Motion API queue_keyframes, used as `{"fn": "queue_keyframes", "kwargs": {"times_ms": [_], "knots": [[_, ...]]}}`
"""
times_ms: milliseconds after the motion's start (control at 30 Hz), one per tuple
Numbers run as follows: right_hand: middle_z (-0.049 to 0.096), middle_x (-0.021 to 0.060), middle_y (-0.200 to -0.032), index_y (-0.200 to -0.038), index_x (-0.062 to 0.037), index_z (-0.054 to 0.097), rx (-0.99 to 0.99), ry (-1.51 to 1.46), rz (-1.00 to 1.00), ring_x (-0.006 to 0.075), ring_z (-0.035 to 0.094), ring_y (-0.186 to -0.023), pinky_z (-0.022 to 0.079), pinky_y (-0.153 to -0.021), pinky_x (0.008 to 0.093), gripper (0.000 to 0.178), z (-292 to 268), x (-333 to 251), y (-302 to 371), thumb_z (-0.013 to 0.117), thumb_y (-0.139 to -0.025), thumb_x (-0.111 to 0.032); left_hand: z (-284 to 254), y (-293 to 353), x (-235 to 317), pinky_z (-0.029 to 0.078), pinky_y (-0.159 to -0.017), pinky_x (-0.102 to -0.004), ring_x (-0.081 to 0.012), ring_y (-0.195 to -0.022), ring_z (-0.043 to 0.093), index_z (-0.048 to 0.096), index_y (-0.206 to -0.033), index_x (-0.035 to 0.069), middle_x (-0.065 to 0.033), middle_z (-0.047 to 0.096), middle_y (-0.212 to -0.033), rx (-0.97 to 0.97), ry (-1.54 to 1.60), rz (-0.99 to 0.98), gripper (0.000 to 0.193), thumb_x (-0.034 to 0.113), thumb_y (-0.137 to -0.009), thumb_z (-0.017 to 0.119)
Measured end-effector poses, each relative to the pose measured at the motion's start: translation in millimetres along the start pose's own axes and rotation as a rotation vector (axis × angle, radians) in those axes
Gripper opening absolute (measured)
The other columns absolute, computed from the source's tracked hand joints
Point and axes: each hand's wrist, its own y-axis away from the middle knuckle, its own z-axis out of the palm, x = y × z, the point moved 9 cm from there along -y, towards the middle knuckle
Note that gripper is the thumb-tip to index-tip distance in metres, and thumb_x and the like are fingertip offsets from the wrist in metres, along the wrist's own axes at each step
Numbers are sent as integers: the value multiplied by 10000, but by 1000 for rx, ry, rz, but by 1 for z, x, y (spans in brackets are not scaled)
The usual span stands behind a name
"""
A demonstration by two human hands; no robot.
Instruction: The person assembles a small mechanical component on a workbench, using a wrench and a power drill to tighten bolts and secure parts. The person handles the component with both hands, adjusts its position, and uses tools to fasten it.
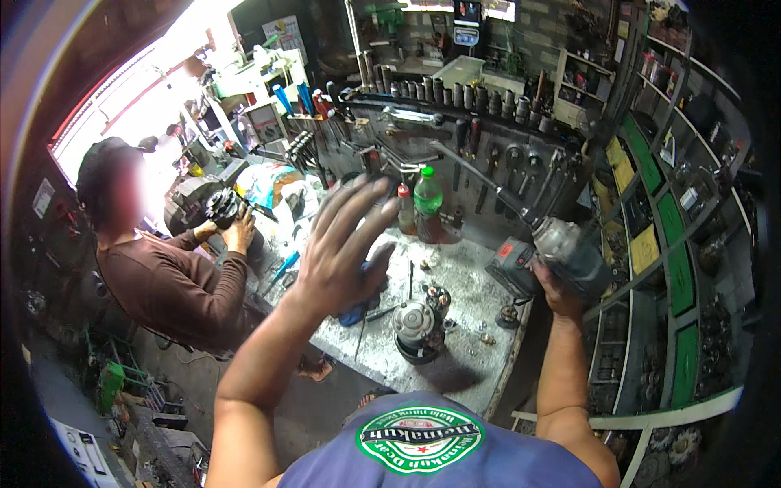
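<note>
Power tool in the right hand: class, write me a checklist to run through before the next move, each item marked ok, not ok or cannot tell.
1. Power tool held in the right hand: ok.
2. Long shaft fitted at its nose: ok.
3. Battery latched: cannot tell.
4. Left hand off the power tool: ok; it is raised, open.
5. Loose things off the bench: not ok; a green bottle and a round metal part stand there.

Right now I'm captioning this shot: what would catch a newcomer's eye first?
Probably the cordless impact wrench, held up at right in the right hand. Next, the open left hand, hovering mid-picture. Below and right of it, what looks like a starter motor stands on the bench.
</note>
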Motion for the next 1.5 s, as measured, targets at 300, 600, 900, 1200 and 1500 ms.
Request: {"fn": "queue_keyframes", "kwargs": {"times_ms": [300, 600, 900, 1200, 1500], "knots": [[695, 123, -1478, -1510, -106, 658, -226, 93, 341, 328, 647, -1379, 476, -1219, 503, 686, -75, -78, 93, 914, -921, -347, 80, 5, -36, 588, -870, -468, -323, -1069, 746, 738, -1313, 123, -85, 774, -1109, -344, 46, 180, 350, 136, -965, 699], [760, 84, -1353, -1434, -40, 705, -147, -675, 997, 249, 720, -1237, 574, -1113, 428, 686, -89, -120, 138, 917, -783, -10, 261, 289, -154, 629, -809, -548, -391, -891, 801, 700, -1039, 79, -198, 795, -940, -909, -46, -352, 113, 165, -1012, 631], [786, 116, -1318, -1343, -16, 765, -83, -597, 981, 257, 741, -1211, 572, -1105, 441, 610, -79, -143, 147, 959, -772, -101, 199, 210, -115, 520, -1178, -518, -452, -1313, 670, 673, -1469, 36, -235, 713, -1399, -484, 281, -580, 616, 244, -926, 878], [767, 75, -1375, -1411, -80, 732, -687, -21, 204, 297, 720, -1298, 540, -1165, 476, 602, -49, -191, 86, 956, -852, -88, 49, 78, 39, 545, -660, -479, -385, -722, 701, 771, -977, 74, -119, 703, -790, -268, 843, -120, 231, 297, -1038, 770], [771, 77, -1369, -1365, -83, 761, -751, 15, -165, 316, 719, -1297, 533, -1165, 481, 559, -35, -224, 48, 967, -845, -104, 51, 110, 22, 552, -628, -426, -351, -668, 714, 769, -889, 54, -119, 704, -733, -263, 940, -301, 248, 250, -1041, 754]]}}
